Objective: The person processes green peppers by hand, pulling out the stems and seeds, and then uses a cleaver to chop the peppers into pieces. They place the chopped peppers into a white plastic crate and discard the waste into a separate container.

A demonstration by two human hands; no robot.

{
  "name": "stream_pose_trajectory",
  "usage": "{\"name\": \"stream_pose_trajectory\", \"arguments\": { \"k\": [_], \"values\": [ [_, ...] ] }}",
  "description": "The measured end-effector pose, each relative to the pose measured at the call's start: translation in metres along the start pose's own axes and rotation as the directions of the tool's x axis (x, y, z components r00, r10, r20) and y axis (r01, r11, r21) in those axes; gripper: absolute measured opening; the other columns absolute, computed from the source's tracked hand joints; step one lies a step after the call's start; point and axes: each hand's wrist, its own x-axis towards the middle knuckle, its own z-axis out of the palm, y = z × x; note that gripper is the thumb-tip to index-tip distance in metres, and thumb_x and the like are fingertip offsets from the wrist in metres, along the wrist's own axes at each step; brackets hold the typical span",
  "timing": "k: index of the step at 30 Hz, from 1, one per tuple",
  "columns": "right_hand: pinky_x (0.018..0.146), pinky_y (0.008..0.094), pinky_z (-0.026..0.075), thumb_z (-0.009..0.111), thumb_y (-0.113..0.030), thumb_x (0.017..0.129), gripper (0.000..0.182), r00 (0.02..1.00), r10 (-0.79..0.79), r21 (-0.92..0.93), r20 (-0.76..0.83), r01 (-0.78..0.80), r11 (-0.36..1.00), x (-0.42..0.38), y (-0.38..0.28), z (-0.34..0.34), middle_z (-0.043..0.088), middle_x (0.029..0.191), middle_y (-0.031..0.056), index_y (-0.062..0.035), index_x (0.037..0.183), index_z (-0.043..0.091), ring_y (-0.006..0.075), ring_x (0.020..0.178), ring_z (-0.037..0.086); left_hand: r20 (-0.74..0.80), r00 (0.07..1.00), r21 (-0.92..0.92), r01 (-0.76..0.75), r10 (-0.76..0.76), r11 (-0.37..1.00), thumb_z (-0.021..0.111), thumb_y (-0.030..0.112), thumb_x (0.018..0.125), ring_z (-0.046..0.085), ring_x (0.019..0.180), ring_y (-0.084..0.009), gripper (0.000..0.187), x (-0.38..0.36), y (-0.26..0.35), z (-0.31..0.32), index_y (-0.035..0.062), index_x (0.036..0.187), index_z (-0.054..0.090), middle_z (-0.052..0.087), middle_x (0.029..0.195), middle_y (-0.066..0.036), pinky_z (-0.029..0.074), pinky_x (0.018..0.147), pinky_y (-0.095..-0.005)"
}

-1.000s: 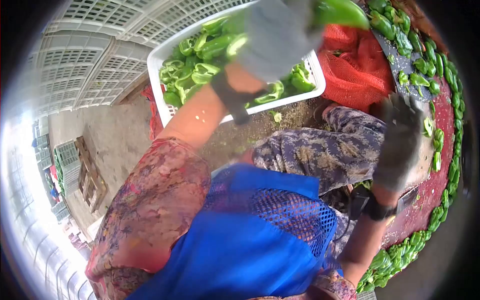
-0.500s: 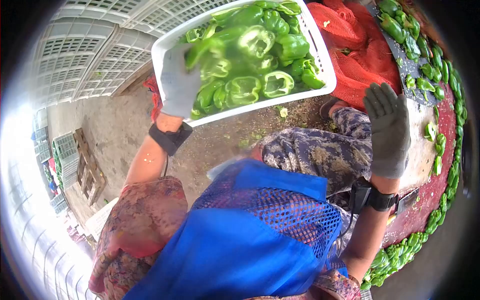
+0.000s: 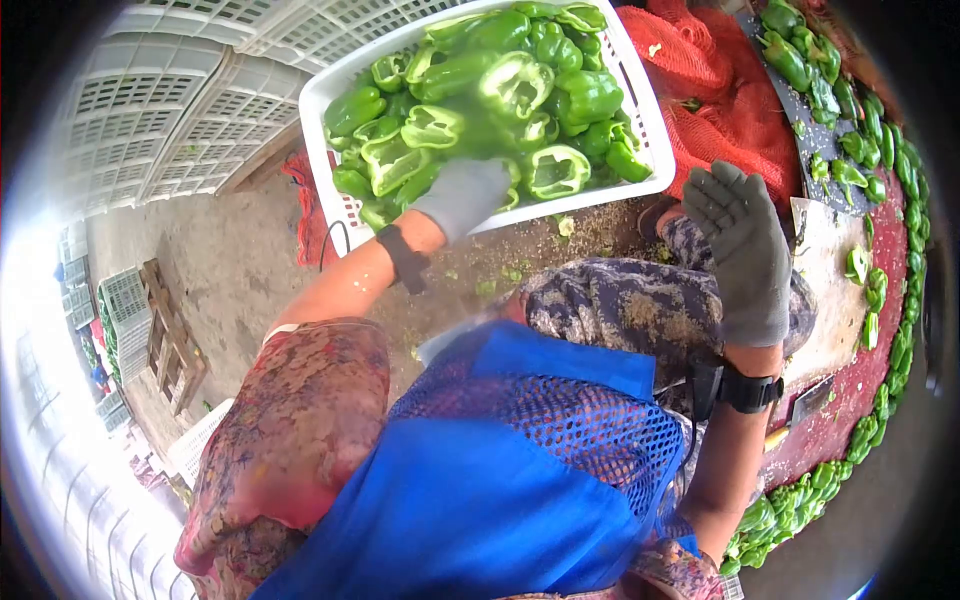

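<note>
My left hand (image 3: 464,196), in a grey glove, reaches over the near rim of a white plastic crate (image 3: 310,110). It is among green bell peppers (image 3: 586,98), some whole and some cut open. Motion blurs its fingers, and I cannot make out whether they hold anything. A halved bell pepper (image 3: 556,172) lies just right of it. My right hand (image 3: 742,250), also gloved in grey, is raised above my knee with fingers stretched out, holding nothing. It is beside a pale board (image 3: 825,260) at the right.
Red mesh sacking (image 3: 715,110) lies right of the crate. A knife (image 3: 810,402) rests on the red surface (image 3: 850,400), edged by rows of green peppers (image 3: 800,500). Stacked white crates (image 3: 140,110) stand at left, with a wooden pallet (image 3: 172,340) on the floor.
My left hand has moved right and nearer from the crate's left side to its front edge, uncovering the peppers there. My right hand has shifted slightly left.
</note>
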Motion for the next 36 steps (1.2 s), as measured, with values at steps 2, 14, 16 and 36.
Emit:
{"name": "stream_pose_trajectory", "arguments": {
  "k": [2,14,16,36],
  "values": [
    [0.097,0.0382,0.05,0.044,-0.032,0.106,0.043,1.0,0.0,-0.015,0.011,0.0,1.0,-0.002,0.001,0.0,0.061,0.125,0.0232,0.0039,0.129,0.053,0.0336,0.116,0.062,-0.065,0.997,-0.149,0.041,-0.052,0.988,0.064,0.026,0.092,0.069,0.074,-0.0266,0.022,-0.009,-0.012,-0.004,0.004,0.092,0.066,0.068,0.083,-0.013,0.054,0.066,-0.0391],
    [0.094,0.032,0.049,0.075,-0.017,0.085,0.066,0.883,-0.053,-0.566,0.467,0.345,0.749,-0.018,0.041,0.057,0.06,0.128,0.0167,0.0024,0.141,0.047,0.0199,0.111,0.06,-0.088,0.923,-0.953,0.032,-0.374,0.303,0.061,0.013,0.095,0.06,0.074,-0.0143,0.013,-0.011,0.112,-0.079,0.0001,0.096,0.062,0.063,0.081,-0.007,0.05,0.066,-0.0304],
    [0.093,0.0326,0.05,0.075,-0.016,0.082,0.066,0.856,-0.09,-0.648,0.508,0.449,0.615,-0.017,0.039,0.052,0.06,0.125,0.0185,0.0022,0.14,0.048,0.0214,0.109,0.062,-0.034,0.949,-0.953,0.064,-0.314,0.297,0.063,0.014,0.095,0.059,0.076,-0.0143,0.014,-0.008,0.114,-0.078,0.0004,0.094,0.063,0.061,0.081,-0.007,0.049,0.067,-0.031],
    [0.086,0.0429,0.053,0.058,0.001,0.075,0.048,0.609,-0.182,-0.612,0.772,0.636,-0.47,-0.046,0.001,0.057,0.065,0.112,0.0181,-0.0006,0.123,0.059,0.0353,0.097,0.064,-0.141,0.99,-0.959,-0.131,0.023,-0.25,0.051,0.05,0.099,0.061,0.116,-0.0221,0.056,0.046,0.12,-0.026,0.0093,0.137,0.052,0.056,0.135,-0.007,0.046,0.101,-0.0371]
  ]
}}
